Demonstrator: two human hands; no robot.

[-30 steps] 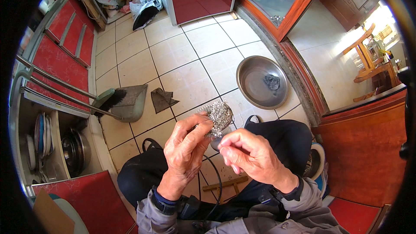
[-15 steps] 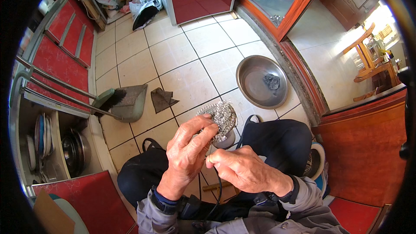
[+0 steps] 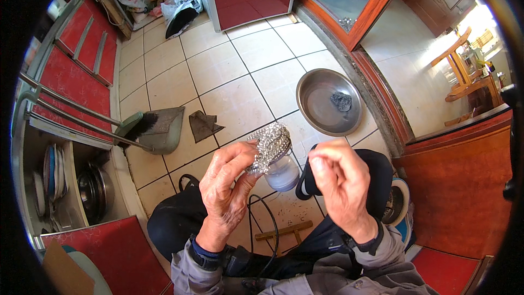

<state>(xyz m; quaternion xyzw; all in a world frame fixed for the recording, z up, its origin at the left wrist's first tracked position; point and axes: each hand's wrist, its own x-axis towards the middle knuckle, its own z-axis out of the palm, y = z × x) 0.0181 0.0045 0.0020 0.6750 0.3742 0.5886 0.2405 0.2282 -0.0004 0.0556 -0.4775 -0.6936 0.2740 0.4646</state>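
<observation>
My left hand [image 3: 229, 177] is closed on a silvery mesh pad [image 3: 271, 145], which looks knitted from shiny strands and has a dark patch on its right side. The thumb and fingers grip its left edge. Apart from it, to the right, my right hand [image 3: 344, 186] is raised over my right knee, thumb and fingers pinched together. Whatever lies in that pinch is too small to make out. Below the pad, partly covered by it, stands a translucent plastic container [image 3: 283, 176]. A black cord [image 3: 274, 224] loops between my legs.
Ahead on the right, a metal basin [image 3: 316, 106] holds a dark grey wad [image 3: 342, 101]. A dark cloth [image 3: 204, 125] and a dustpan [image 3: 166, 128] with a brush lie on the left tiles. A small wooden frame [image 3: 292, 230] is between my legs. Red cabinets [image 3: 71, 84] line the left.
My right hand has moved away from the left, up and to the right, still pinched. The pad has tilted and shifted slightly left, uncovering more of the container.
</observation>
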